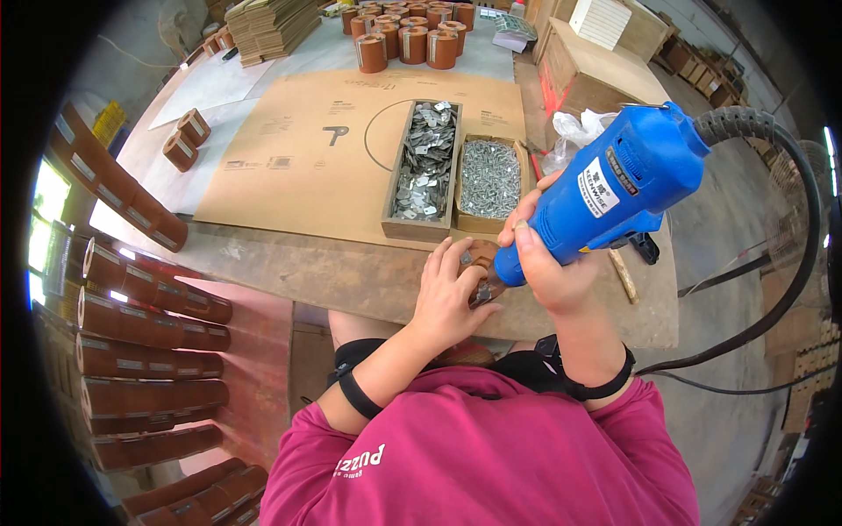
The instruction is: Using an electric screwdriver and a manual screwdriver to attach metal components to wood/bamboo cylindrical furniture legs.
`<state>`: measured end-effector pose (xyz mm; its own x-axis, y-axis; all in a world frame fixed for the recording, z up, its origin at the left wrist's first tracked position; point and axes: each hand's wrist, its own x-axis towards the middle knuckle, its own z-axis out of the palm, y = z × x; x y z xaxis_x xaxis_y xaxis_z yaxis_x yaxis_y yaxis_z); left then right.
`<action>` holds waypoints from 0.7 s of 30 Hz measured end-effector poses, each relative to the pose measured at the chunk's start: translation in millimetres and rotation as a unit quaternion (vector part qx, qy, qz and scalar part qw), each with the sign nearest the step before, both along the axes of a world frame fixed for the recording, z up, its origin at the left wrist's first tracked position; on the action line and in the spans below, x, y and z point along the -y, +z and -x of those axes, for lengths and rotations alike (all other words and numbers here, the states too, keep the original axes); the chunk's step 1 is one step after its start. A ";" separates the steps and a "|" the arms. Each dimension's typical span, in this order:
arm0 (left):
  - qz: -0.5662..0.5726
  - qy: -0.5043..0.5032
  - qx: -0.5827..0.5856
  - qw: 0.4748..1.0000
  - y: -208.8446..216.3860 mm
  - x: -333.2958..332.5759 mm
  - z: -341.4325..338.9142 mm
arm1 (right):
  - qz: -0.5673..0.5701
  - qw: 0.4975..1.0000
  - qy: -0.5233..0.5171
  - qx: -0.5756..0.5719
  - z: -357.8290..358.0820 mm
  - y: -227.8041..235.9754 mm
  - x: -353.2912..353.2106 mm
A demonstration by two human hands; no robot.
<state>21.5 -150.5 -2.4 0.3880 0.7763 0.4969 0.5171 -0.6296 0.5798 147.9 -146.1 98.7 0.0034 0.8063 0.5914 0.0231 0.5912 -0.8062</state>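
My right hand (553, 263) is wrapped round the lower body of a blue power screwdriver (561, 206), which slants down to the left. Its nose meets a reddish-brown wooden piece (479, 254) at the table's near edge. My left hand (445, 294) is closed on that piece, fingers bent over it. A small shiny metal part (483, 291) shows by the left fingertips; the hand and tool hide much of the piece. Just beyond stand a long wooden box of flat metal plates (426, 162) and a shallower box of small silvery screws (489, 180).
A flat cardboard sheet (298, 149) covers much of the table. Reddish-brown cylinders (412, 44) cluster at the back, near stacked cardboard (267, 31). Long rows of cylinders (153, 351) lie at left. A black hose (811, 202) loops down the right side. A stick (624, 277) lies near the right edge.
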 end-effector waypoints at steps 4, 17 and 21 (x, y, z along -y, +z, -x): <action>0.013 -0.033 0.059 0.998 -11.6 -4.2 -2.2 | -0.004 1.000 -0.004 0.015 2.6 -2.9 -1.0; 0.077 -0.039 0.112 0.990 -13.9 -2.1 -4.9 | 0.001 1.000 -0.030 -0.004 0.2 -6.7 -6.3; 0.094 -0.038 0.113 0.988 -16.0 -2.4 -5.5 | 0.010 0.999 -0.032 -0.014 -1.2 -7.8 -7.1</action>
